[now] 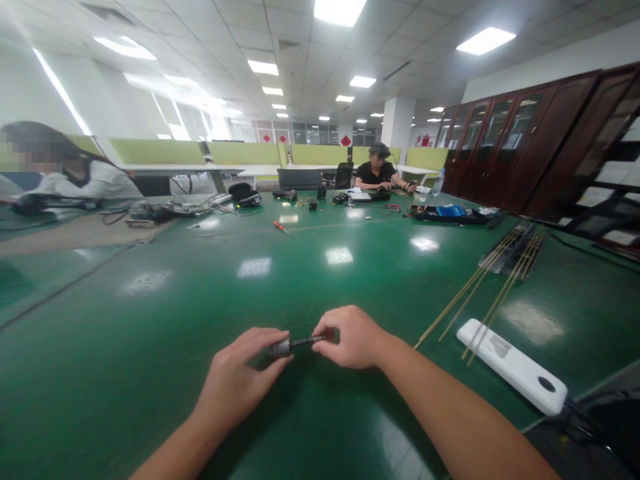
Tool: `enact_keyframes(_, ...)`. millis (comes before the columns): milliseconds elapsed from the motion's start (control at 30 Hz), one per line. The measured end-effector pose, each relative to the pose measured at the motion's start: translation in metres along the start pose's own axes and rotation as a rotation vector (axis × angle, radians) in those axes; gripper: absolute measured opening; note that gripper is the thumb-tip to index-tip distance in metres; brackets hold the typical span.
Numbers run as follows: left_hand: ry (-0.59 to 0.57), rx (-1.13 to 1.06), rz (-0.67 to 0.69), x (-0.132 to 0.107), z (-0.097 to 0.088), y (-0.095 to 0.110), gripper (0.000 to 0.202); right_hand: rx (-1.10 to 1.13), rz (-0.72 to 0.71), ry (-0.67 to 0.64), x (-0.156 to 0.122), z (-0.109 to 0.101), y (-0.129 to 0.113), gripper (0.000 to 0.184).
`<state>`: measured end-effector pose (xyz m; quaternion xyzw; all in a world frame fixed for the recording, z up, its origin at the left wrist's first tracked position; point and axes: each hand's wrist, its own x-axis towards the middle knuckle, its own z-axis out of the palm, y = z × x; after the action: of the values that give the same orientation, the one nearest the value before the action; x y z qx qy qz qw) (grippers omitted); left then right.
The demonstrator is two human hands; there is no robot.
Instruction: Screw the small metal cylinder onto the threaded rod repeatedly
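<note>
A small grey cylinder [281, 348] with a thin dark shaft sits between the thumb and fingers of my left hand [243, 370]. Its exact kind is too small to make out. The shaft [300, 343] points right, roughly level, just above the green tabletop [200, 293]. My right hand [353, 339] pinches the shaft's far end between thumb and forefinger, with its tip partly hidden by the fingers. Both hands are closed on the same piece, a short way apart.
To the right lie a white power strip [515, 367] and several thin brass-coloured rods [465, 290]. A red screwdriver [281, 227] lies farther back. One person [381, 170] sits across the table, another [95, 177] at the left. A dark tray [450, 215] holds blue items.
</note>
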<state>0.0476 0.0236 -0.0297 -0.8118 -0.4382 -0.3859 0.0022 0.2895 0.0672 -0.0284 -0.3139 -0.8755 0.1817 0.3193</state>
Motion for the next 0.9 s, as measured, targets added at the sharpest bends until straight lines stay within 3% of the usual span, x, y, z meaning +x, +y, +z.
enact_keyframes(900, -0.015, 0.01, -0.007, -0.0003, -0.002, -0.0029, 0.024, -0.024, -0.022, 0.017, 0.0, 0.0004, 0.0029, 0.013)
